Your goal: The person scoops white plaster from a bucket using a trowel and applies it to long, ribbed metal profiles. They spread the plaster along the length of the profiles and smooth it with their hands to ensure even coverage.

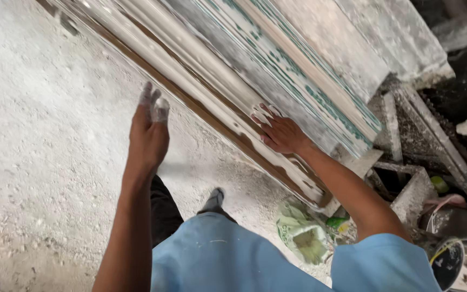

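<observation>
A long moulded strip (212, 81), coated in wet white plaster with a brown edge, runs diagonally from the upper left to the lower right. My right hand (279, 132) lies flat on it, fingers spread and smeared with white plaster. My left hand (148, 130) hovers in the air to the left of the strip, over the dusty floor, with its fingers together, plaster on the fingertips and nothing in it. My blue shirt (217, 254) fills the bottom of the view.
A grey plaster-dusted floor (44, 135) spreads to the left. A second pale slab with green marks (298, 70) lies beside the strip. Concrete blocks (406, 189), a green-and-white sack (304, 235) and a bucket (449, 259) crowd the lower right. My shoe (214, 200) stands near the strip.
</observation>
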